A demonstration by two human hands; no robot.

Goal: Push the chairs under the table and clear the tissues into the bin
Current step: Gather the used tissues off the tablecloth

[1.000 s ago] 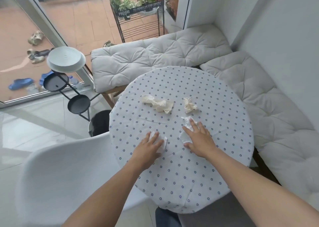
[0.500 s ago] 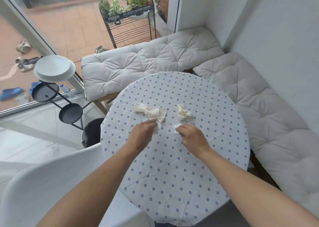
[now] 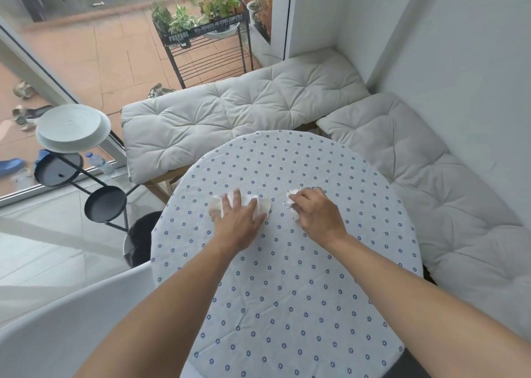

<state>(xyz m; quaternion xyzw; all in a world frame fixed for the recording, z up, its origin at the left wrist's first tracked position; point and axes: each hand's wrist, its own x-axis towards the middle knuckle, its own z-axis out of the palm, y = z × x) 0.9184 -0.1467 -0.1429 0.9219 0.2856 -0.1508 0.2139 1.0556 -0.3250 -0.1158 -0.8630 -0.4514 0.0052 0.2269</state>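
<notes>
A round table [image 3: 287,306] with a blue-flowered white cloth fills the middle of the view. My left hand [image 3: 241,219] lies palm-down on a flattened, crumpled tissue [image 3: 263,205], fingers spread over it and gripping it against the cloth. My right hand [image 3: 316,215] is curled around a small white crumpled tissue [image 3: 290,202] just to the right. A black bin [image 3: 140,242] stands on the floor off the table's left edge. The back of a white chair [image 3: 57,329] shows at lower left, beside the table.
Cushioned benches run behind the table [image 3: 230,116] and along the right wall [image 3: 431,191]. A black tiered stand [image 3: 94,193] holding a white plate [image 3: 73,127] stands left of the bin, by the glass door. A plant rack [image 3: 207,41] is outside.
Both hands gathered the two nearer tissues, then moved farther across the table. My left hand now covers the larger far tissue and my right hand closes on the smaller one.
</notes>
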